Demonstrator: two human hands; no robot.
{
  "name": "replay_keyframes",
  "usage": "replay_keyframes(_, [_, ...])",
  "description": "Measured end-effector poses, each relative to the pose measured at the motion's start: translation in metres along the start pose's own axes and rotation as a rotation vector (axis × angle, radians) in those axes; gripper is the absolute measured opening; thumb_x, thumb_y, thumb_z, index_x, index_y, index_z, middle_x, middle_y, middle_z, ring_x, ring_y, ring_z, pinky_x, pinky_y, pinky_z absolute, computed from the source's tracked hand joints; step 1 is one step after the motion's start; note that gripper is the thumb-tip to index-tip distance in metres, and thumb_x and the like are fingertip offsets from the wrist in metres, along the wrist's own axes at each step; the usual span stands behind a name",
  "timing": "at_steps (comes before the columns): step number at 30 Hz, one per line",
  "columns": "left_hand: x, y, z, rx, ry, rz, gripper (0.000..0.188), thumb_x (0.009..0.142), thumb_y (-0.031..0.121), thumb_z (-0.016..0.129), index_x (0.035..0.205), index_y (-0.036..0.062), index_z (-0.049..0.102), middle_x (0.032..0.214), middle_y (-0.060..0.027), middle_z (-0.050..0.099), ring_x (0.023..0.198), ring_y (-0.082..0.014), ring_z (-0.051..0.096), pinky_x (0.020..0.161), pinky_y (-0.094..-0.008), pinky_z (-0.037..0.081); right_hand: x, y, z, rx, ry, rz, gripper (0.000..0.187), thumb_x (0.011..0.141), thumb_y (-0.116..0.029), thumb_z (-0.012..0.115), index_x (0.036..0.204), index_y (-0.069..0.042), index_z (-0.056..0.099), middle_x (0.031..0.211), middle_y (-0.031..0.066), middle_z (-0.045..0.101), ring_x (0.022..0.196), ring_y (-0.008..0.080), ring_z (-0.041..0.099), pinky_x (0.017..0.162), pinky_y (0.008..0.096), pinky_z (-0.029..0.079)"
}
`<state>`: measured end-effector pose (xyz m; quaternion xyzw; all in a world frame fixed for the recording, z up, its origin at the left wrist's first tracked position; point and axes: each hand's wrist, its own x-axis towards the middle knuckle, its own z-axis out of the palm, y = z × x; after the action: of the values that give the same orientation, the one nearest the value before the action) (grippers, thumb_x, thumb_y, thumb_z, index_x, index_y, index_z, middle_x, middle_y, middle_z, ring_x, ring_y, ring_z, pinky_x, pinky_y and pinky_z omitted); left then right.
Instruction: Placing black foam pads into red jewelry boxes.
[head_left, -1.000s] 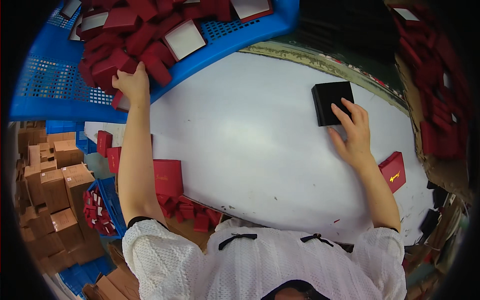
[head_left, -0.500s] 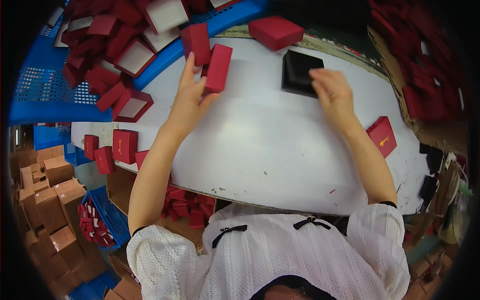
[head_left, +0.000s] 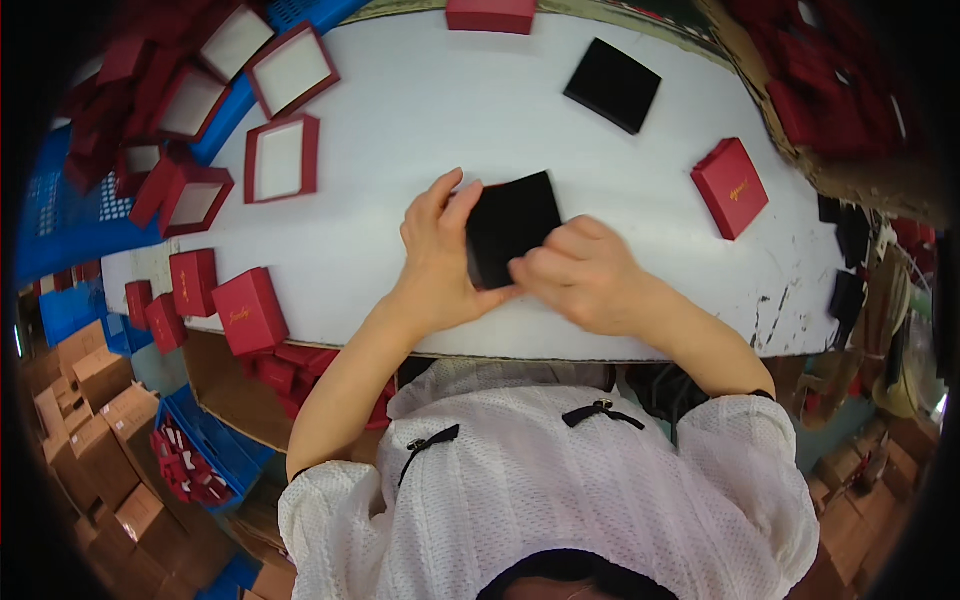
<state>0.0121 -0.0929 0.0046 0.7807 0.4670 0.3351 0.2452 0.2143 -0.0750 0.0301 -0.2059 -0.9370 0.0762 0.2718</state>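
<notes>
Presently, I have the black square insert (head_left: 515, 225) between both hands near the middle of the table's (head_left: 380, 120) near edge, right of the left grip (head_left: 435, 255) and up-left of the right grip (head_left: 585, 275), with no clear long axis and neither hand plainly nearer. My left grip clasps its left side, thumb along its near edge, while the right fingers curl at its near right corner, though I cannot tell whether they pinch it.
</notes>
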Motion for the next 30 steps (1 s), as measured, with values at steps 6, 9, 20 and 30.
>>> replay_keyframes(6, [-0.001,-0.008,-0.018,0.191,-0.316,0.187,0.048,0.069,0.028,0.073,0.116,0.0284,0.061,0.144,-0.0068,0.032,0.125,-0.0491,0.025,0.098,-0.0581,0.026,-0.033,0.026,-0.043,0.027,0.036,0.434,0.048,0.070,-0.020,0.074,0.113,-0.006,0.058,0.125,0.0129,0.052,0.114,0.0303,0.050,0.093,0.0403,0.040])
replay_keyframes(9, [0.015,0.009,-0.029,0.360,-0.544,0.263,0.050,0.068,0.027,0.073,0.116,0.0327,0.060,0.142,-0.0017,0.036,0.126,-0.0466,0.026,0.097,-0.0575,0.028,-0.115,0.076,-0.074,-0.721,0.093,0.949,0.087,0.054,-0.031,0.083,0.127,-0.004,0.044,0.125,0.0178,0.049,0.114,0.0356,0.045,0.096,0.0449,0.035])
replay_keyframes(20, [-0.005,-0.023,0.003,-0.494,-0.069,0.080,0.089,0.057,0.014,0.077,0.136,0.0097,0.037,0.141,-0.0289,0.023,0.124,-0.0447,0.033,0.096,-0.0484,0.037,0.007,0.004,0.000,0.207,-0.163,0.413,0.089,0.052,-0.042,0.082,0.126,-0.008,0.046,0.124,0.0194,0.042,0.112,0.0372,0.041,0.095,0.0478,0.033])
replay_keyframes(30, [-0.014,0.008,-0.040,0.438,-0.401,-0.008,0.094,0.060,0.033,0.076,0.138,0.0058,0.032,0.140,-0.0180,0.030,0.128,-0.0380,0.029,0.103,-0.0579,0.017,0.010,0.019,0.009,0.294,-0.210,0.277,0.071,0.062,-0.039,0.077,0.119,-0.006,0.051,0.126,0.0188,0.045,0.115,0.0352,0.043,0.095,0.0493,0.031])
